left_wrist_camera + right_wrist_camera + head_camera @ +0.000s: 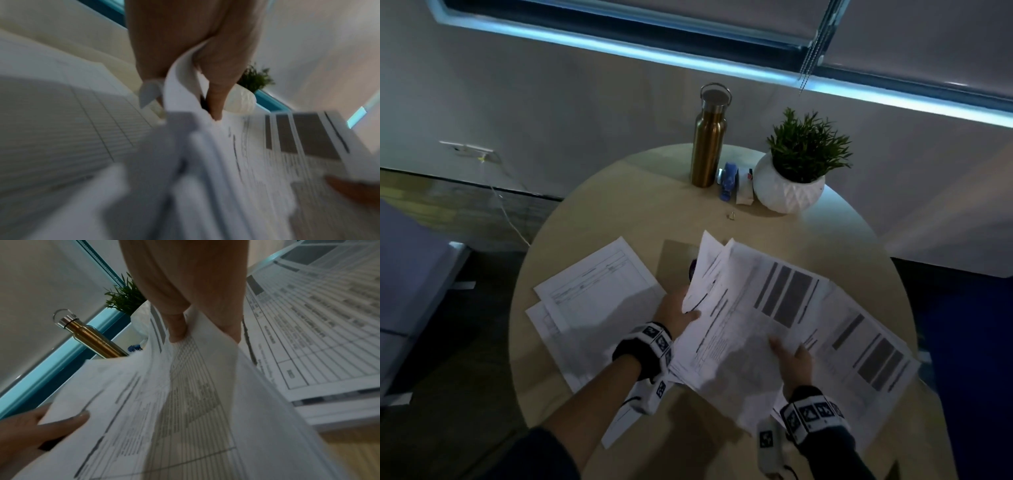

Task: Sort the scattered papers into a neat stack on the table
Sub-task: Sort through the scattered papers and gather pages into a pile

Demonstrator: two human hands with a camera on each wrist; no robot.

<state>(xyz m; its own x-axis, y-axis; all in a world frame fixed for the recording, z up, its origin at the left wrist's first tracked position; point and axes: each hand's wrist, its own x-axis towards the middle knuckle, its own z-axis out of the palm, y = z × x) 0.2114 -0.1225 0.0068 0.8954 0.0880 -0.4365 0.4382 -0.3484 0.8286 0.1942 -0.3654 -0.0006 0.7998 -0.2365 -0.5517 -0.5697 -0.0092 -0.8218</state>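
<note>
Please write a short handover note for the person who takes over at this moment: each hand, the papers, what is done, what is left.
Left hand pinches the left edge of the lifted sheets. Right hand pinches them from the near side. Loose sheets lie apart on the left of the table; more printed sheets lie fanned on the right. Done: some sheets gathered. Left: collect both groups, square the edges, lay one stack down.

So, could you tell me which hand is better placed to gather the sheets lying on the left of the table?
Left. The left hand is right beside those loose sheets; the right hand pinches the lifted bundle farther away.
</note>
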